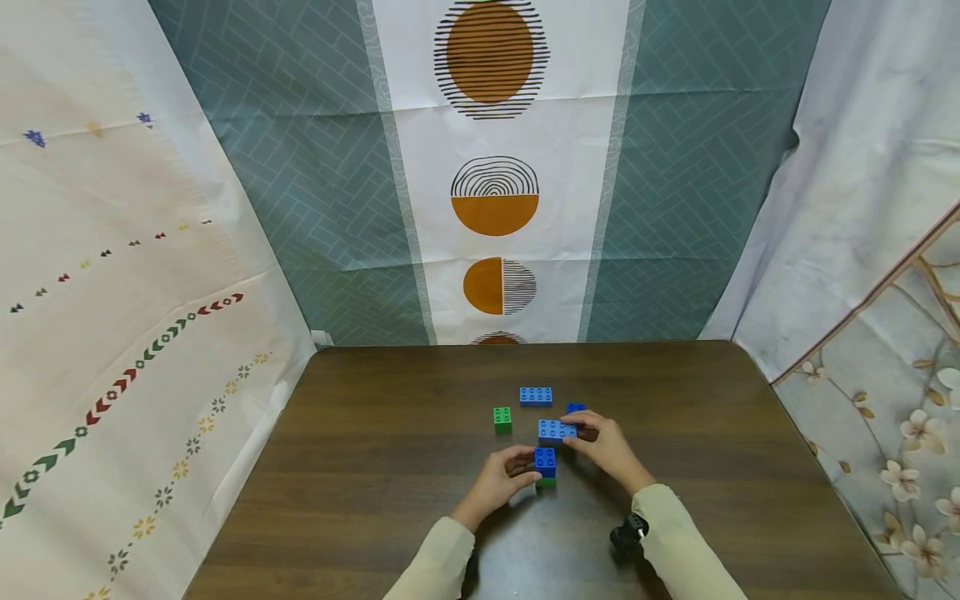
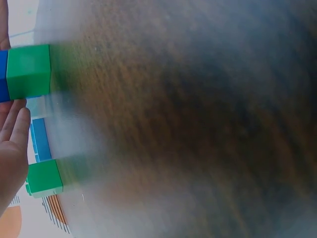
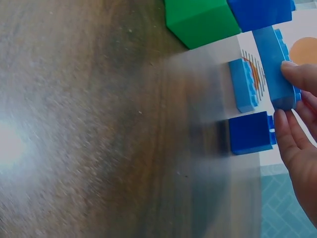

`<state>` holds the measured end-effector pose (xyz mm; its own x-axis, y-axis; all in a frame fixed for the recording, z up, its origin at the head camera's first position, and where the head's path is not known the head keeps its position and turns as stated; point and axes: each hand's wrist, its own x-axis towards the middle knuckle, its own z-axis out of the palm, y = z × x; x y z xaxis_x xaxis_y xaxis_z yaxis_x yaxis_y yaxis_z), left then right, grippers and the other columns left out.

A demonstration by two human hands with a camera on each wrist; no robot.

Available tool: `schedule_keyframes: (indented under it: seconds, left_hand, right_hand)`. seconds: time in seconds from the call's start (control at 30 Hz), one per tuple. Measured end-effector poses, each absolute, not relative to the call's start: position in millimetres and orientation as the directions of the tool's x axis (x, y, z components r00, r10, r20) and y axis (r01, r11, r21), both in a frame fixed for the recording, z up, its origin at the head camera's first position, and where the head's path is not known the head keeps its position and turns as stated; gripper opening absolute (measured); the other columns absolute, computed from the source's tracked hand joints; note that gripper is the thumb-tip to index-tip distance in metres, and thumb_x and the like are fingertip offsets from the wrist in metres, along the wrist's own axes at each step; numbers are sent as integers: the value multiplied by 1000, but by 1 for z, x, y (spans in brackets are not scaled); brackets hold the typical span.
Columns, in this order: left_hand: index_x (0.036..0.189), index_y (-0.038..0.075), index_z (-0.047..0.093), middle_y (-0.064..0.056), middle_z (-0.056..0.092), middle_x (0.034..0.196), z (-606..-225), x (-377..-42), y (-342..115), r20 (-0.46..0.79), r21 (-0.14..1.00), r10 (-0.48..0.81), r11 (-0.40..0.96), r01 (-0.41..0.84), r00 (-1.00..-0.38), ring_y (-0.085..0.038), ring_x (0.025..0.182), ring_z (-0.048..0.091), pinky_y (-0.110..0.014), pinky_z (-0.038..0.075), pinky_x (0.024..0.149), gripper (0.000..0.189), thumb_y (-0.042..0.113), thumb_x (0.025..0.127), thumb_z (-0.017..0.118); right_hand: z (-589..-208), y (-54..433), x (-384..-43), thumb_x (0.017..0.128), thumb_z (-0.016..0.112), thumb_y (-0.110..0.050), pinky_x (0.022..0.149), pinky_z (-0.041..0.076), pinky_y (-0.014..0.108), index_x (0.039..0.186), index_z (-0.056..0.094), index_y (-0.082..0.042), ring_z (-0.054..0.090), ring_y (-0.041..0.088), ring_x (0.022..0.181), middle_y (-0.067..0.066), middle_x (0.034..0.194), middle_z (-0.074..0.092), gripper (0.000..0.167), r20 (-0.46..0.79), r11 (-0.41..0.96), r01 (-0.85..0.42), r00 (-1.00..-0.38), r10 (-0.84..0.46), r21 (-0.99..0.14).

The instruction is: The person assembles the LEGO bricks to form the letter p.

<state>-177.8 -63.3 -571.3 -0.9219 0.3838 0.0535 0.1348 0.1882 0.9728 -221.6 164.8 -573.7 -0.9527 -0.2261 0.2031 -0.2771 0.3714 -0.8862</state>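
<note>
My left hand (image 1: 495, 479) pinches a dark blue building brick (image 1: 545, 462) between thumb and fingers. This brick sits on top of a green brick (image 2: 28, 72), and the two form a small stack near the middle of the table. Just behind the stack, my right hand (image 1: 609, 454) grips one end of a long light blue brick (image 3: 274, 69). In the right wrist view that brick is held off the tabletop, thumb on its studded side and fingers at its end. Most of the left hand lies outside the left wrist view.
Another green brick (image 1: 502, 421) stands left of the light blue one. A second long light blue brick (image 1: 536, 397) lies farther back, and another dark blue brick (image 3: 250, 133) stands behind my right fingers. The brown wooden table (image 1: 360, 500) ends at a curtain (image 1: 495, 167).
</note>
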Motion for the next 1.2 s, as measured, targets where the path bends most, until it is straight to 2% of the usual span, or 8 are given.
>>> schedule_keyframes:
  seconds: [0.2, 0.47, 0.83, 1.2]
  left_hand:
    - [119, -4, 61, -19, 65, 115, -583, -183, -63, 52, 970, 370, 201, 134, -927, -32, 108, 62, -35, 52, 91, 33, -1, 87, 67]
    - [118, -7, 61, -23, 64, 114, -553, -171, -65, 44, 977, 384, 176, 120, -922, -36, 108, 62, -38, 53, 90, 31, -1, 88, 67]
    - [118, -6, 61, -22, 64, 114, -565, -176, -64, 33, 980, 381, 170, 105, -924, -37, 109, 61, -37, 53, 91, 31, -1, 88, 66]
    - [120, 1, 62, -14, 67, 114, -585, -183, -66, 25, 976, 381, 192, 106, -924, -26, 107, 64, -33, 53, 90, 33, 8, 88, 69]
  right_hand:
    - [-565, 171, -221, 85, 74, -13, 89, 53, 44, 114, 70, -7, 61, 31, 105, 13, 116, 64, 29, 191, 390, -278, -950, -247, -878]
    - [-552, 178, -215, 85, 74, -15, 91, 52, 43, 115, 69, -9, 60, 30, 106, 12, 118, 63, 31, 175, 388, -275, -946, -274, -880]
    - [-546, 179, -207, 85, 74, -17, 89, 53, 39, 116, 68, -7, 60, 28, 106, 10, 117, 63, 33, 201, 392, -317, -930, -309, -863]
    - [-537, 175, -193, 85, 75, -18, 91, 49, 54, 117, 68, -8, 61, 22, 100, 6, 118, 62, 35, 195, 374, -323, -919, -341, -869]
